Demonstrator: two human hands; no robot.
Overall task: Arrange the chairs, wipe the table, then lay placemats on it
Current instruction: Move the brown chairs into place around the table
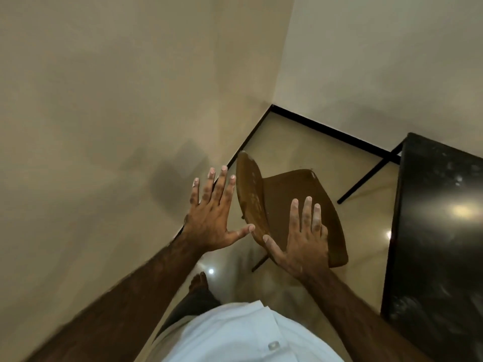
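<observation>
- Brown chair [295, 205] stands in the corner, near the black desk [439, 231].
- Your left hand [211, 218] and right hand [303, 239] hover spread, fingers released, grasping nothing.
- Grip the backrest with both hands; lift, don't drag.

Brown chair [292, 205] upright in wall corner, beside glossy black table [439, 231]

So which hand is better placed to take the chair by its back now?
Probably the left hand: it hovers open right beside the edge of the chair back. The right hand is open over the seat, nearer the table.
</observation>
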